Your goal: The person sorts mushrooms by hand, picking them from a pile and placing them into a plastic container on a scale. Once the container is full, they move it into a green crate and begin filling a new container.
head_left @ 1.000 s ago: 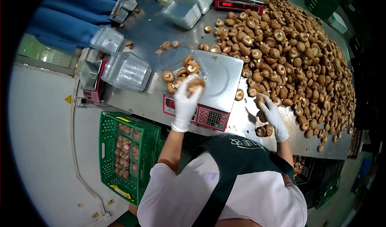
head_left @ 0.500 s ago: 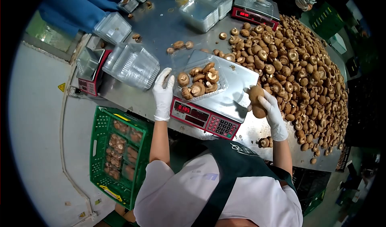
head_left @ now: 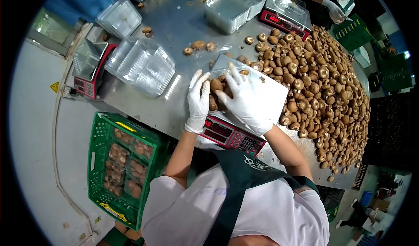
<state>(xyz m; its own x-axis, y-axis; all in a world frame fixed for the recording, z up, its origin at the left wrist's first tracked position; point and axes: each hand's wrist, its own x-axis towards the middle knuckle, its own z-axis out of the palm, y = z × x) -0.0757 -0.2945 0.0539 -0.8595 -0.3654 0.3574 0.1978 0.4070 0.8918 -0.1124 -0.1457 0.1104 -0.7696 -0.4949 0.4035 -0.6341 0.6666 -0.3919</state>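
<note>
Mushrooms (head_left: 217, 85) lie in a clear plastic tray on the steel plate (head_left: 273, 98) of a red scale (head_left: 233, 138). At the tray's left side is my left hand (head_left: 199, 98), white-gloved, its fingers apart against the edge. My right hand (head_left: 245, 98), also gloved, reaches over the tray with fingers spread on top of the mushrooms and hides much of them. No mushroom shows in its grasp. Part of the scale's display is covered by my left hand and the tray.
A large mushroom heap (head_left: 325, 93) spreads on the right of the metal table (head_left: 174, 23). Stacked empty trays (head_left: 146, 67) stand left, more trays (head_left: 229, 10) behind. A green crate (head_left: 94, 158) holds packed mushrooms. Across the table, a co-worker's gloved hand (head_left: 335, 12) is near another scale (head_left: 283, 22).
My right hand has moved left from beside the scale to over the tray, and the mushrooms it held are no longer visible in it. My left hand has shifted onto the tray's side.
</note>
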